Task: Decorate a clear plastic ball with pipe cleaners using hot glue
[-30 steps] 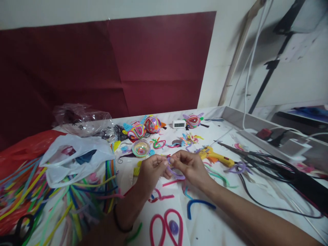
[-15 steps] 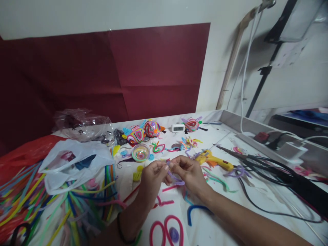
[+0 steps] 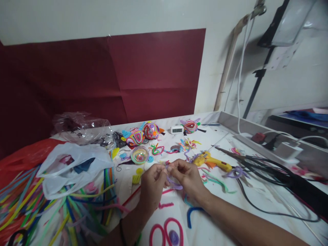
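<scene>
Both hands meet over the middle of the table, pinching a purple pipe cleaner (image 3: pixel 175 185) that is bent into a loop hanging below the fingers. My left hand (image 3: pixel 153 181) grips one part of it, thumb against fingertips. My right hand (image 3: pixel 186 177) pinches it right beside the left; the fingertips nearly touch and partly hide the piece. Below them, a white sheet (image 3: pixel 153 218) carries pink pipe-cleaner loops (image 3: pixel 166 228), with a purple coil (image 3: pixel 174 237) inside the right one. A yellow glue gun (image 3: pixel 214 162) lies just right of my right hand.
Many coloured pipe cleaners (image 3: pixel 74 218) and a white plastic bag (image 3: pixel 77 153) cover the left. Colourful fish-like figures (image 3: pixel 134 136) and a small white clock (image 3: pixel 176 129) stand at the back. Scissors (image 3: pixel 230 154), black cables (image 3: pixel 266 171) and a power strip (image 3: pixel 266 150) lie on the right.
The view has shifted slightly, so the hands appear a little lower. Both hands keep their pinch on the purple pipe cleaner, with only slight finger movement.
</scene>
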Tool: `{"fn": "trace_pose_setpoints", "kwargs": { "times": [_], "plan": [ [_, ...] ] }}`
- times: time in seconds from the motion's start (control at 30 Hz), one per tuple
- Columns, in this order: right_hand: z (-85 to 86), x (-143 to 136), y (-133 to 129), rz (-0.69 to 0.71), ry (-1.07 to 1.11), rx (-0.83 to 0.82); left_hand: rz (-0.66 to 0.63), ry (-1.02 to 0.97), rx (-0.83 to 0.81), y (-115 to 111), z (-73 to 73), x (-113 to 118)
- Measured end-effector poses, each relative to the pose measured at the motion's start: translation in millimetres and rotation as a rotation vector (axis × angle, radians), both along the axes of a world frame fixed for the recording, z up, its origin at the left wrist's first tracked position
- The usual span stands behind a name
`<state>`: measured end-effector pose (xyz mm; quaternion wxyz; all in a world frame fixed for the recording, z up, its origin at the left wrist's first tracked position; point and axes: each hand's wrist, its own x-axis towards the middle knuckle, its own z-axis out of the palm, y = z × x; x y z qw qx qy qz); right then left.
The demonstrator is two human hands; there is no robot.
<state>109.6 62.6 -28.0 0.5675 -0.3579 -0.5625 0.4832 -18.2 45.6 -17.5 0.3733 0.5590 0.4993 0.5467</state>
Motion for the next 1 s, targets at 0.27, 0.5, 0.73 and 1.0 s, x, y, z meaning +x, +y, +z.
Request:
{"fn": "trace_pose_setpoints", "kwargs": {
  "times": [0.27, 0.5, 0.73, 1.0],
  "plan": [
    [10.2, 7, 0, 0.018, -0.077, 0.058, -0.159, 0.055, -0.080, 4, 16.4, -11],
    [19.3, 7, -3, 0.022, -0.060, 0.097, -0.113, 0.046, -0.004, -2, 24.7, -8],
    [33.9, 10, 3, 0.052, -0.059, 0.086, -0.083, -0.001, 0.080, 0, 34.8, -4],
    [47.3, 19, -3, 0.121, -0.141, 0.102, -0.109, 0.268, 0.164, -11, 48.7, -12]
  ]
}}
